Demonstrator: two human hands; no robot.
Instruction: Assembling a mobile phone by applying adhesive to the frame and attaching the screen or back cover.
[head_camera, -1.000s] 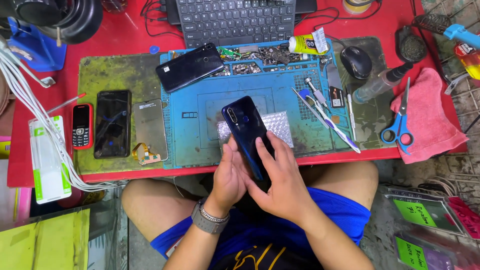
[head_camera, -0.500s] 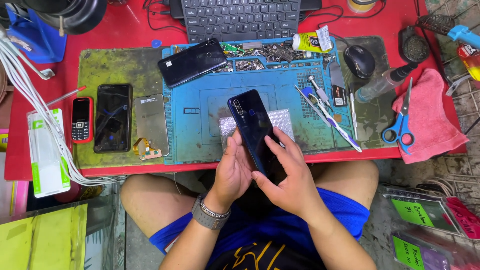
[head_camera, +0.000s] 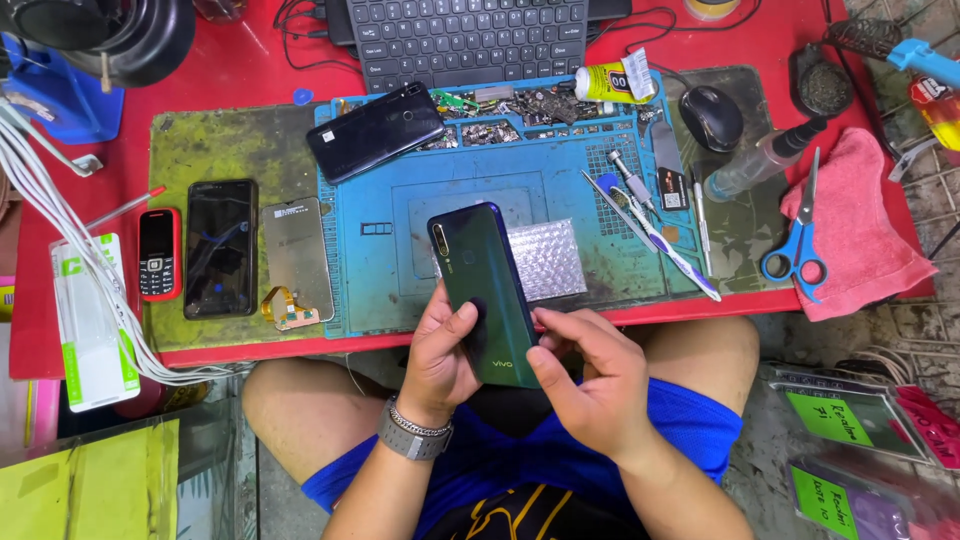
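L hand (head_camera: 440, 350) & R hand (head_camera: 590, 375) both gripping dark green phone (head_camera: 483, 292), back up, over blue mat's (head_camera: 400, 200) near edge; loose thumb hold, could slip to lap.

- The dark teal phone (head_camera: 483, 290) has a glossy, smooth back that looks like glass or polished plastic.
- The blue work mat (head_camera: 400, 200) looks like matt rubber, scuffed and stained.
- The green mat (head_camera: 210, 150) is worn and blotchy.
- The bubble wrap (head_camera: 545, 258) is shiny plastic.
- The pink cloth (head_camera: 860, 235) is soft and napped.
- The wristband (head_camera: 412, 435) is dull grey metal links.
- The table (head_camera: 250, 60) is smooth red.
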